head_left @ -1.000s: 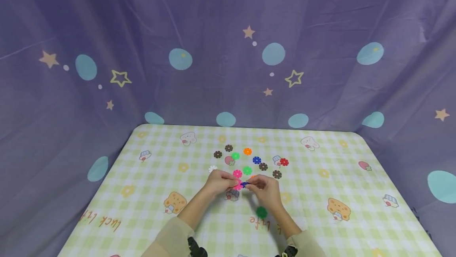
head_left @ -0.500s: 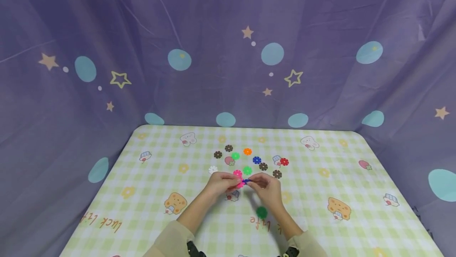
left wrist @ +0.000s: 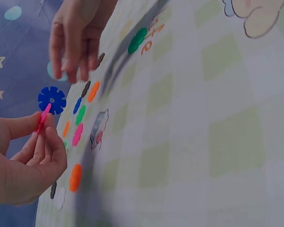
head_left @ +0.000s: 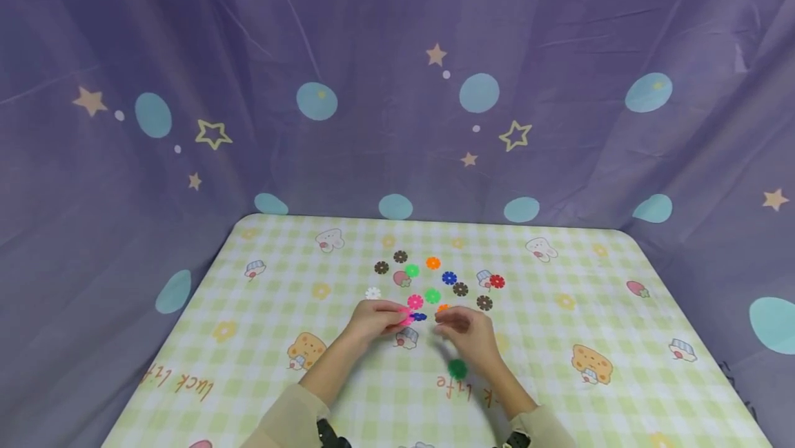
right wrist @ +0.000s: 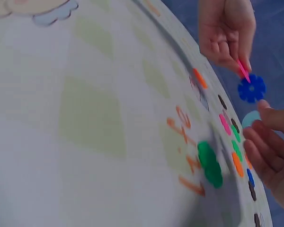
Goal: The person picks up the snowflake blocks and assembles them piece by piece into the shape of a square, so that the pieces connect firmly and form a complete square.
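My left hand (head_left: pixel 371 319) pinches a pink notched plastic disc (left wrist: pixel 44 117) between thumb and forefinger, above the table. A blue notched disc (left wrist: pixel 52 97) is slotted edge to edge into the pink one, standing crosswise to it. My right hand (head_left: pixel 470 337) is just right of the pair, apart from the blue disc, holding nothing, its fingers loosely bent. Beneath the hands, a loose pink disc (head_left: pixel 415 302) and a light green disc (head_left: pixel 433 295) lie flat on the cloth. Part of an orange disc (head_left: pixel 443 308) is hidden behind my right hand.
A checked cloth (head_left: pixel 248 365) covers the table. Several loose discs lie beyond the hands, among them a red disc (head_left: pixel 497 281), a blue disc (head_left: pixel 449 278) and a white disc (head_left: pixel 373 293). Nearer me, a dark green disc (head_left: pixel 457 369) lies by my right forearm. Purple curtain (head_left: pixel 397 158) hangs behind.
My right hand has let go of the blue disc and drawn back slightly right. The blue disc stays joined to the pink one, which my left hand has moved a little left.
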The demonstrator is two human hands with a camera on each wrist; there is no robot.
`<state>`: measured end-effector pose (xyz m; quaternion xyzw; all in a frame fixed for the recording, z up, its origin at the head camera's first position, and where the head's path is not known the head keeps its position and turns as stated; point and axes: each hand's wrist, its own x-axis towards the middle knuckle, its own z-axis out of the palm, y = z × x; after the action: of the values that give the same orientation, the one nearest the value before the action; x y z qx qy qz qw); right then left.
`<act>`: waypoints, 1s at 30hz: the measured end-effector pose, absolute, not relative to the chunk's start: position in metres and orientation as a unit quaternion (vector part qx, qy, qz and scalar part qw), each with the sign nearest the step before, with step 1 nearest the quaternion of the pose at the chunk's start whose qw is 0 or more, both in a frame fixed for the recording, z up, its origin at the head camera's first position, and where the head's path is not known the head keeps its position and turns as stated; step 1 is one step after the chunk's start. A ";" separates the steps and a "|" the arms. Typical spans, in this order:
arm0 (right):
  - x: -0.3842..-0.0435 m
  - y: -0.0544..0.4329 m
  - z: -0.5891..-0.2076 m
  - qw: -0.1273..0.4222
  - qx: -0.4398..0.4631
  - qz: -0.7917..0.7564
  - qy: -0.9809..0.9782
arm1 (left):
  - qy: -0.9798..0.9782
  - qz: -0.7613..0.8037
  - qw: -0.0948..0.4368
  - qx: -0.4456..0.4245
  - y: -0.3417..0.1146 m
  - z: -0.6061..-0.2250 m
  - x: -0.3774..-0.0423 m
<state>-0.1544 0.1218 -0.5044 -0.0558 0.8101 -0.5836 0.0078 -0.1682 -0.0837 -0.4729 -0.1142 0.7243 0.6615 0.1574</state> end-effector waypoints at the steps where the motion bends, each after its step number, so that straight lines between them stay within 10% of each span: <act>1: -0.153 0.125 -0.504 0.018 -0.062 -0.565 0.823 | 0.720 0.666 0.159 -0.116 -0.086 -0.474 -0.169; 30: -0.127 0.160 -0.504 0.080 -0.220 -0.294 0.927 | 0.701 0.671 0.167 -0.171 -0.115 -0.488 -0.171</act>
<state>-0.1265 0.1598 -0.5041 -0.2197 0.9267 -0.2941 0.0802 -0.1711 -0.1149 -0.4880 -0.1709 0.7014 0.6715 0.1673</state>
